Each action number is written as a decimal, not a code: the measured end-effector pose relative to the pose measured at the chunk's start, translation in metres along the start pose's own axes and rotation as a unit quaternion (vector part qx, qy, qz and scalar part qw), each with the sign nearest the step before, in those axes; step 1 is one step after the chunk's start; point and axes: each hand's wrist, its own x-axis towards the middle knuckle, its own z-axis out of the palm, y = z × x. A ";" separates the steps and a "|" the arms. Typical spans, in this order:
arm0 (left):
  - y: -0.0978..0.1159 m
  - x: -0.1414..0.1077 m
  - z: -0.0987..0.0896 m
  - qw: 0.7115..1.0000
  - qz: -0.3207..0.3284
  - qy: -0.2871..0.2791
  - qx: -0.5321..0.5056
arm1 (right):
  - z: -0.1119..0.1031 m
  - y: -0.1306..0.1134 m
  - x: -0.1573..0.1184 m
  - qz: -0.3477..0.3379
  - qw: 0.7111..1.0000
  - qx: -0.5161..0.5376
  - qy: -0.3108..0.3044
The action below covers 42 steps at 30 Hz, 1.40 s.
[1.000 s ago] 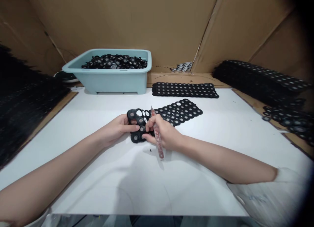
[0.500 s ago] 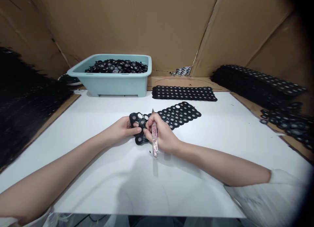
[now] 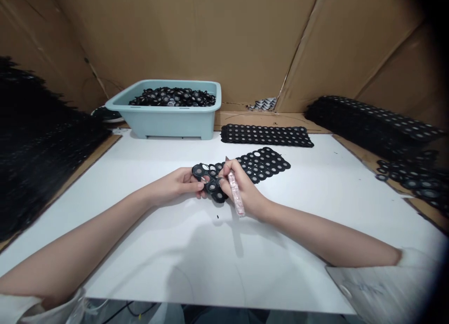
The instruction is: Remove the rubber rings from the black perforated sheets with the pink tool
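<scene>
My left hand (image 3: 178,186) pinches the left end of a black sheet of joined rings (image 3: 266,164), which lies slanting across the white table. In my right hand (image 3: 245,188) is a knife-like tool with a pointed blade and a handle wrapped in clear plastic (image 3: 236,195). Its tip points away from me, above my fingers. The fingers of my right hand also meet the sheet near its left end. Some rings show light round centres, others show open holes. My fingers hide part of the sheet between the hands.
A light blue tub (image 3: 168,120) full of black ring pieces stands at the back left. Behind the sheet lies a second black sheet (image 3: 266,135). Black stacks (image 3: 368,123) rise at the right and left edges. Cardboard walls (image 3: 228,43) enclose the back.
The sheet's left end has turned and bent between my hands. My right hand has shifted slightly right, and the tool's handle now slants more to the right.
</scene>
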 end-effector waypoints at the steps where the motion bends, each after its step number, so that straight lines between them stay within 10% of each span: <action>1: 0.001 -0.001 0.001 1.000 -0.003 0.004 -0.008 | -0.001 0.000 0.000 -0.005 1.000 -0.004 0.002; 42: 0.012 -0.007 0.017 0.993 -0.036 -0.032 0.107 | 0.001 -0.003 0.000 -0.033 0.992 -0.074 -0.096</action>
